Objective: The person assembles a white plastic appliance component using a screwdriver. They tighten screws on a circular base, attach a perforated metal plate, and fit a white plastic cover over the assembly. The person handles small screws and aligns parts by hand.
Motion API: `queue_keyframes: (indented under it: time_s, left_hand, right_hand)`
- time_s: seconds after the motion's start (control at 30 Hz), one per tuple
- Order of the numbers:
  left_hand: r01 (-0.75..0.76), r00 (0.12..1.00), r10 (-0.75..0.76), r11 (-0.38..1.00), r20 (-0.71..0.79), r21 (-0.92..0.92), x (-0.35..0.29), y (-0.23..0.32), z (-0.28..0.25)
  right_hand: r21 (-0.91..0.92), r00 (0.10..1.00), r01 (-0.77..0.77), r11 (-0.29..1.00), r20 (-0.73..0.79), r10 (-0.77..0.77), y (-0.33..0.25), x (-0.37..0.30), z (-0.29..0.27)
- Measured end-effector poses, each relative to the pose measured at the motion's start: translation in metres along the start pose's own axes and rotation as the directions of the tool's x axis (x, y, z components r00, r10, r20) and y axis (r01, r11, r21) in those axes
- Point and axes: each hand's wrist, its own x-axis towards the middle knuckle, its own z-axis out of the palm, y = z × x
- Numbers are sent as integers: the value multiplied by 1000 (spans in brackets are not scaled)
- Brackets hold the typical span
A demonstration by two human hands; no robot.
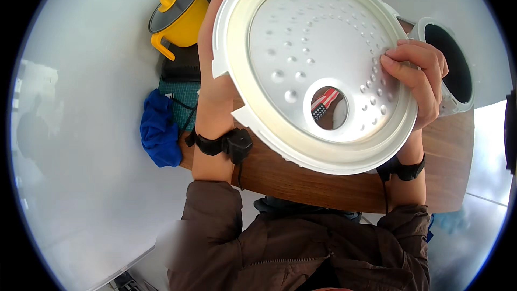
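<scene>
Raised before me is a large round appliance lid (328, 37), its underside toward me. It has a white plastic rim and a dimpled silver metal plate with a round hole low in it. My left hand (207, 46) grips the lid at its upper left edge; most of those fingers are hidden behind it. At the right edge my right hand (423, 75) is closed on the rim, fingertips resting on the metal plate. Through the hole a small red-and-white striped thing (327, 98) shows. Black straps with small devices circle both wrists.
A white round container with a dark interior (449, 64) stands right, behind my right hand. At the far left is a yellow pot (186, 21) with a grey lid. Blue cloth (159, 129) lies by a green mat (186, 92) on the wooden table (301, 183). A white wall (81, 129) borders the left.
</scene>
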Motion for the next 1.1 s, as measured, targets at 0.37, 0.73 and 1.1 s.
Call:
queue_keyframes:
  time_s: [0.37,0.73,1.1]
  left_hand:
    - [-317,937,321,947,138,-48,47,-10,33]
    - [-415,858,459,884,231,-215,59,3,28]
    - [61,998,-48,941,46,-332,14,40,55]
  right_hand:
    - [105,997,-38,994,67,31,-11,7,-5]
    - [234,977,-194,953,132,166,-15,6,-4]
    - [503,547,-819,276,537,642,-8,-8,-4]
